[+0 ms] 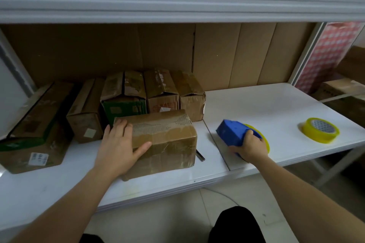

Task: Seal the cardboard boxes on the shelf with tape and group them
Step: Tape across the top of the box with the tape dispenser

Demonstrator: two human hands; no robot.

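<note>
Head view, looking down into a white shelf (266, 104) backed with flattened cardboard sheets (227, 53).

Row of cardboard boxes (126, 92) packed side by side against the back left, faces touching. Judged to be the grouped lot: pushed deep so the front stays free for working. Long box (35, 124) at far left lies angled, its end toward the front edge.

One box (167, 140) sits alone at the front, just ahead of the row and apart from it. Glossy tape already runs along its top and front; a torn, ribbed strip shows on the top face. Pulled forward, probably for reach while taping.

Left hand (120, 142) lies flat on this box's near-left corner, fingers (120, 126) straight across the top, thumb down the front face. Nothing gripped; it looks like a steadying or pushing press so the box does not slide.

Right hand (248, 148) curls around a blue tape dispenser (235, 131) loaded with a yellow roll, held low on the shelf just right of the box. Whether it is being lifted or set down cannot be told.

Spare yellow tape roll (320, 130) lies flat well to the right, out of the working space.

Thin dark metal piece (200, 156) pokes out beside the box's right end; identity unclear.
</note>
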